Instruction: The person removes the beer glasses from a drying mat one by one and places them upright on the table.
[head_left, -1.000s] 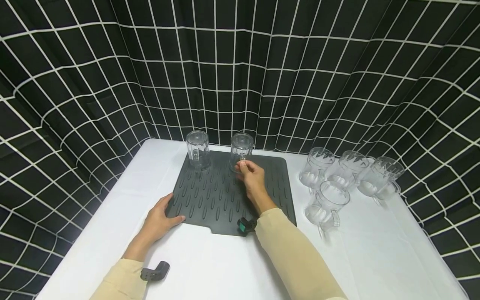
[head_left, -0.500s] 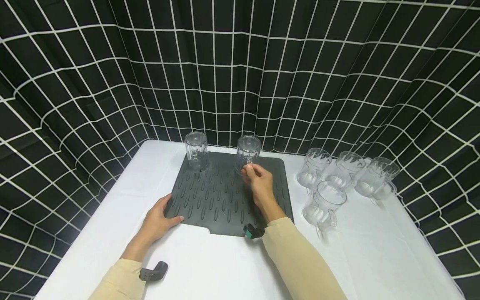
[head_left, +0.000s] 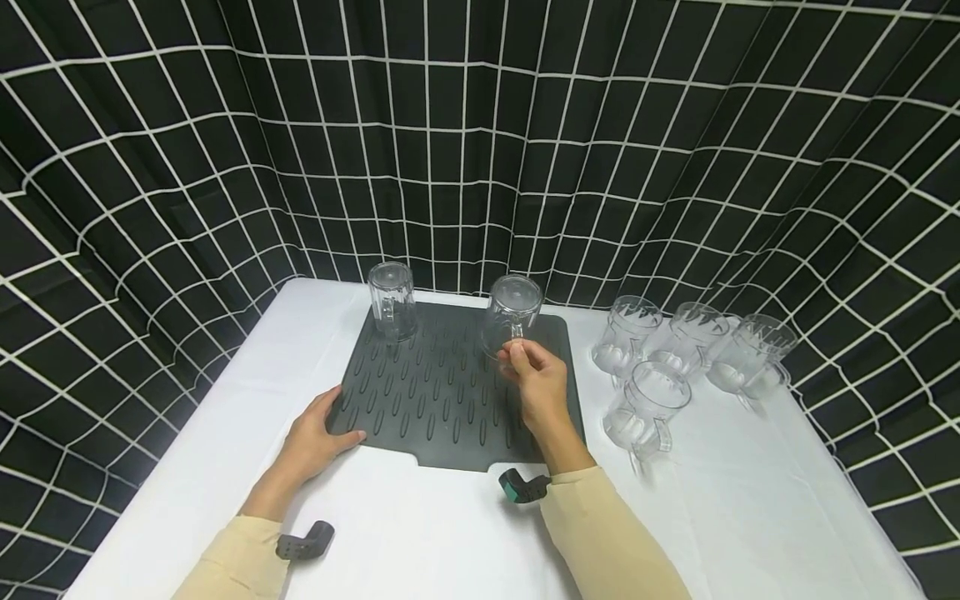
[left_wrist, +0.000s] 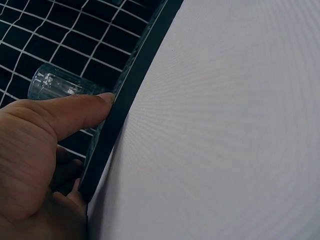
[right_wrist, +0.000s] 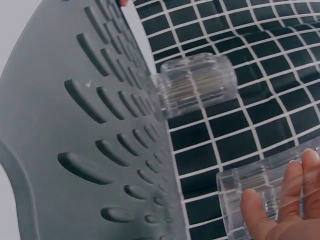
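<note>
My right hand point(head_left: 542, 383) pinches the handle of a clear glass mug point(head_left: 513, 304), which is upside down over the right back part of a dark grey ribbed mat point(head_left: 435, 417). In the right wrist view a gap shows between that mug's point(right_wrist: 232, 200) rim and the mat point(right_wrist: 45, 120), so it appears raised. A second inverted glass mug point(head_left: 392, 304) stands at the mat's back left. My left hand point(head_left: 311, 437) rests at the mat's front left corner, thumb on its front edge and fingers along its left side, as the left wrist view also shows in part.
Several clear glass mugs point(head_left: 648, 408) stand upright, close together, on the white tablecloth point(head_left: 750, 500) right of the mat. Black curtains point(head_left: 480, 150) with a white grid surround the table at the back and sides.
My right hand has moved right and slightly nearer with the inverted mug, away from the one at the back left. My left hand has stayed at the mat's corner.
</note>
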